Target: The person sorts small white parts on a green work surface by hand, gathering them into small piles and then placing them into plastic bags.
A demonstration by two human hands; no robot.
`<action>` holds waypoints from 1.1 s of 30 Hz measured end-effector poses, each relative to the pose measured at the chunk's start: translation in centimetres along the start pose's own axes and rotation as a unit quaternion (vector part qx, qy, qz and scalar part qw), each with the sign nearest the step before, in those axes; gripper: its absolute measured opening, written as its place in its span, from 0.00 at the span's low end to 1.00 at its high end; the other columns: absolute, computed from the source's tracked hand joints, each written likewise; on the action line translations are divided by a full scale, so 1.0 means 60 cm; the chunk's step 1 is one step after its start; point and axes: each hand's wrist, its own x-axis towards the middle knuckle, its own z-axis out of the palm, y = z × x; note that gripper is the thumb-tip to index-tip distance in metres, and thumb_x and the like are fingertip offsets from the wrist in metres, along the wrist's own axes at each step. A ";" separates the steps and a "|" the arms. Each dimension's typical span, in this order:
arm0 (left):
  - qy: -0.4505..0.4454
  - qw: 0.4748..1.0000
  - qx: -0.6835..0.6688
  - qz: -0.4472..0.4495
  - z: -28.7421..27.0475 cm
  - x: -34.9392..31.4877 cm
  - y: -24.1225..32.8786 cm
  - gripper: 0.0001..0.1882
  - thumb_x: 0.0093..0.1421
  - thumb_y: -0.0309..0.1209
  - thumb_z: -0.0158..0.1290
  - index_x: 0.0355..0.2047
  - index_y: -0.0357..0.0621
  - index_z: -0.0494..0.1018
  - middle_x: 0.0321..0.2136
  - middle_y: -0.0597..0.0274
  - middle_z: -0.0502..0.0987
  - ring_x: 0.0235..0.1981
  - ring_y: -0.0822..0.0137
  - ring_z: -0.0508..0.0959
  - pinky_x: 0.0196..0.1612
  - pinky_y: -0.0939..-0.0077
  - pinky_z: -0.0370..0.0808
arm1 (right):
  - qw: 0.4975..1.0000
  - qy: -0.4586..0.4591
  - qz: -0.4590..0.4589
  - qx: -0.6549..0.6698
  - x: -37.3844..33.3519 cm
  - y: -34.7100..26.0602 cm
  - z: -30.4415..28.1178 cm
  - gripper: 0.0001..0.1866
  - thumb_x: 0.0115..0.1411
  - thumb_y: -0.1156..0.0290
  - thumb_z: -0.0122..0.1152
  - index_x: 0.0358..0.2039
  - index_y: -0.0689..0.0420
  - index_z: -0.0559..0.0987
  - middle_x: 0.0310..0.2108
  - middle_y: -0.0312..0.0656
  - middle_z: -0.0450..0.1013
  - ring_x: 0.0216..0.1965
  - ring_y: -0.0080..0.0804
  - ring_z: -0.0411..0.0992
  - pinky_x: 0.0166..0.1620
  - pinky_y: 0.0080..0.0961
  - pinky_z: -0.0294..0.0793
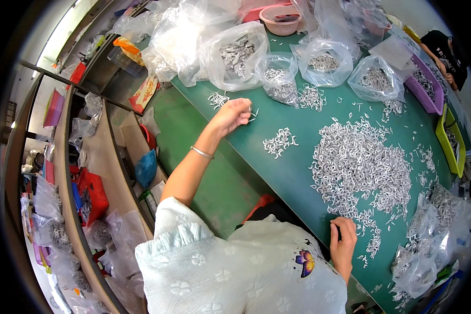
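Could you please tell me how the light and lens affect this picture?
In the head view, glare washes out the clear plastic bags at the top; also in the head view, the brown shelves curve toward the left rim, the corners are black, and the silvery pieces by the left hand are too small to make out well.

Upper centre, left hand (234,114) pinching small metal pieces (253,120); lower right, right hand (343,244) curled beside a heap of silver links (361,167) on a green table (297,175)
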 end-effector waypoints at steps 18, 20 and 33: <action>0.118 0.738 0.603 0.280 -0.002 -0.022 -0.050 0.14 0.51 0.31 0.63 0.36 0.40 0.75 0.30 0.49 0.75 0.34 0.47 0.76 0.38 0.57 0.73 | 0.952 -0.122 -0.279 0.040 0.392 -0.089 0.222 0.14 0.53 0.80 0.60 0.41 0.61 0.73 0.40 0.48 0.72 0.44 0.51 0.70 0.46 0.40 0.71; 0.090 0.732 0.618 0.272 -0.005 -0.012 -0.042 0.13 0.54 0.32 0.61 0.37 0.40 0.73 0.32 0.49 0.74 0.35 0.45 0.76 0.38 0.56 0.73 | 0.940 -0.095 -0.329 -0.006 0.438 -0.080 0.274 0.15 0.51 0.80 0.59 0.41 0.60 0.73 0.40 0.47 0.71 0.44 0.49 0.70 0.45 0.39 0.70; -0.035 0.635 0.711 0.300 -0.035 0.008 -0.018 0.11 0.59 0.31 0.53 0.33 0.34 0.66 0.32 0.48 0.71 0.34 0.47 0.76 0.37 0.57 0.76 | 0.909 -0.176 -0.303 -0.225 0.482 -0.086 0.326 0.12 0.50 0.81 0.59 0.36 0.61 0.71 0.36 0.50 0.73 0.41 0.47 0.75 0.44 0.38 0.76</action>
